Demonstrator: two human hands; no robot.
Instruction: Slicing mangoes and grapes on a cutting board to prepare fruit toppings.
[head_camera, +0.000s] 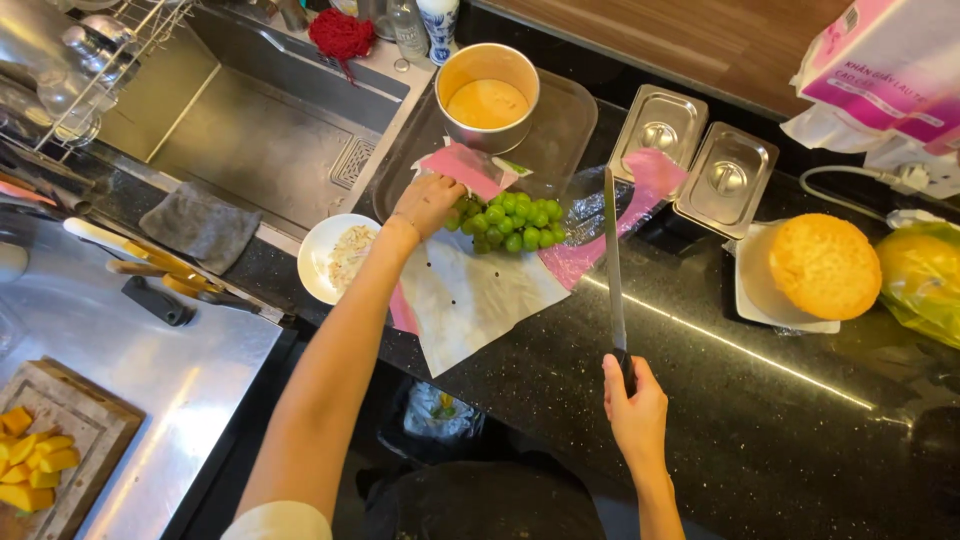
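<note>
Two bare hands were at work: the right hand (634, 400) had its grip closed around the dark handle of a long knife (612, 255), blade pointing away over the black desk (760, 420). The left hand (428, 203) rested on a bunch of green grapes (516, 222), fingers curled over its near edge, whether clasping I cannot tell. The grapes lay on torn pink-and-clear wrapping (478, 295), beside a small white plate (338, 257) and a metal pot (487, 98).

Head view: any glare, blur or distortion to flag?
Head view: a bright glare streak runs across the black counter; the steel worktop reflects light too. Wide-angle lens bends the sink edges. Left hand on the grapes and right hand gripping the knife are sharp.
</note>
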